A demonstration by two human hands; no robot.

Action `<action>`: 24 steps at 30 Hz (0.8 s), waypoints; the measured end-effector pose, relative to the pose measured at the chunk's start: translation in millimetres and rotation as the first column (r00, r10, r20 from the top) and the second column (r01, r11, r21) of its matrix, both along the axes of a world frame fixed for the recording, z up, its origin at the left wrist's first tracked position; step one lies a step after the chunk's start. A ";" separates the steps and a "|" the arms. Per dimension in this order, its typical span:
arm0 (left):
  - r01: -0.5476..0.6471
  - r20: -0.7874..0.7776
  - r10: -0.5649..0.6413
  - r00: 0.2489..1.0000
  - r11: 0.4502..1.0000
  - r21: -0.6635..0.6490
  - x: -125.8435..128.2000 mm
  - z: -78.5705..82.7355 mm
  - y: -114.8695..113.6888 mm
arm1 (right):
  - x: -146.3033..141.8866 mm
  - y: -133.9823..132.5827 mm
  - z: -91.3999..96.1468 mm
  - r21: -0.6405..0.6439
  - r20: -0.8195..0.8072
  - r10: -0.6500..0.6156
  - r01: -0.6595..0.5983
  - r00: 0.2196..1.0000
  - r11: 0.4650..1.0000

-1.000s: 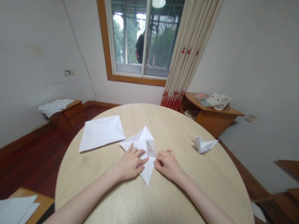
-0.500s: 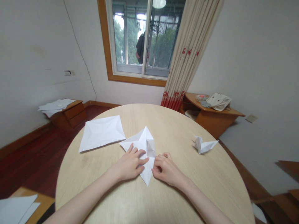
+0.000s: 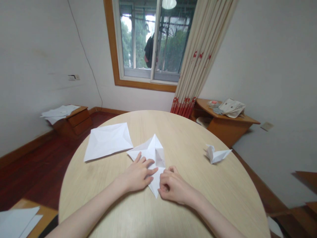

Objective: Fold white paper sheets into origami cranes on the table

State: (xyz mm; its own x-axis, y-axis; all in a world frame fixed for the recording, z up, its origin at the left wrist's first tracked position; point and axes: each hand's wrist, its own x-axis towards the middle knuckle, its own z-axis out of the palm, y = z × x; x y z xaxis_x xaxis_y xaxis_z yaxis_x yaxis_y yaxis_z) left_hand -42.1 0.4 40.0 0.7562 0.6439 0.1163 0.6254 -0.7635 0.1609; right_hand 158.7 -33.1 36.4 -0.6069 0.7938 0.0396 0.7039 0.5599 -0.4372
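Note:
A partly folded sheet of white paper lies on the table in front of me, with pointed corners at its top, left and bottom. Spread fingers of my left hand press it flat from the left side. At the lower right edge of the sheet, my right hand is closed, its thumb and curled fingers pinched on that edge close to the bottom point. Palm and fingers hide part of the paper's lower half.
The round wooden table carries a stack of creased white paper at the back left. A folded paper bird stands on the right. Beyond the table, a wooden cabinet bears a cloth bag.
My right hand has slid a little down and left along the paper's lower right edge. The left hand and the paper have stayed in place.

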 end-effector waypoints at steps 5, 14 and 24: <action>-0.010 -0.010 0.010 1.000 1.000 0.001 0.0 0.4 -0.2 | -2.4 -2.1 0.7 -0.047 0.011 0.051 -0.051 0.999 0.998; -0.005 0.003 0.005 1.000 1.000 0.002 0.5 2.2 -0.5 | -4.3 -7.1 6.2 -0.066 -0.009 0.067 -0.068 0.998 0.996; 0.000 0.028 -0.002 1.000 0.999 0.043 -0.1 -1.6 0.4 | 1.0 -4.0 1.5 -0.066 -0.080 0.053 -0.058 0.995 0.996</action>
